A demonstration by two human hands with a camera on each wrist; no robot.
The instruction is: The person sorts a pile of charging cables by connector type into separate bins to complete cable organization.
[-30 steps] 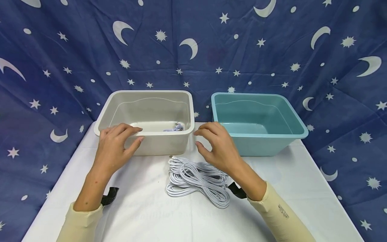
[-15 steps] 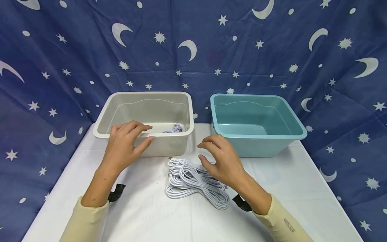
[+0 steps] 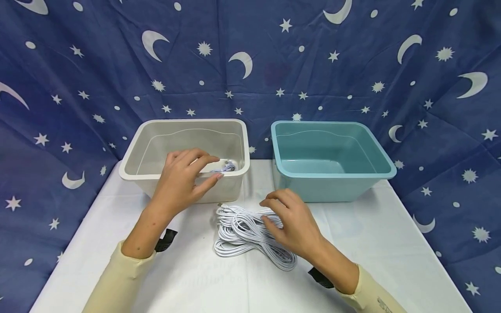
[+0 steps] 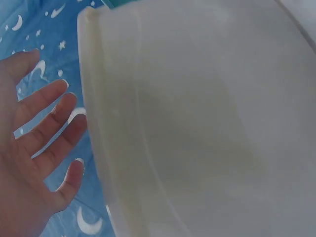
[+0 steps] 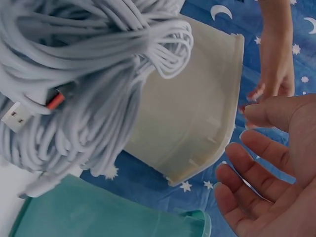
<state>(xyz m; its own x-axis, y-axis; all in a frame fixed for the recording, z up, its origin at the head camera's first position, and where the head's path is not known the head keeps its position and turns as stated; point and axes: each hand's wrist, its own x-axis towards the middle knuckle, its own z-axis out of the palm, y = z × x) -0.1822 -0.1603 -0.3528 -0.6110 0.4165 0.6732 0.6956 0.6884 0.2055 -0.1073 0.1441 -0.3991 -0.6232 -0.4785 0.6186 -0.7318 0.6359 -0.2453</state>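
My left hand (image 3: 184,182) hovers over the front rim of the light grey bin (image 3: 137,177), fingers relaxed and holding nothing. In the left wrist view its fingers (image 4: 49,133) are spread beside the bin's rim. A small coiled cable (image 3: 228,167) lies inside that bin, right of the fingertips. My right hand (image 3: 293,224) hangs above the right part of a bundle of white cables (image 3: 250,234) on the table, fingers loosely bent and nothing between them. In the right wrist view a USB plug (image 5: 16,117) sticks out of the cable coils.
To the right stands a teal bin (image 3: 332,176) with nothing visible on its floor. Both bins stand on a table with a white cloth (image 3: 195,278). Behind them hangs a blue curtain (image 3: 266,52) printed with moons and stars.
My left hand has moved right along the grey bin's front rim, towards the small cable. My right hand has come back and down from between the bins to over the cable bundle.
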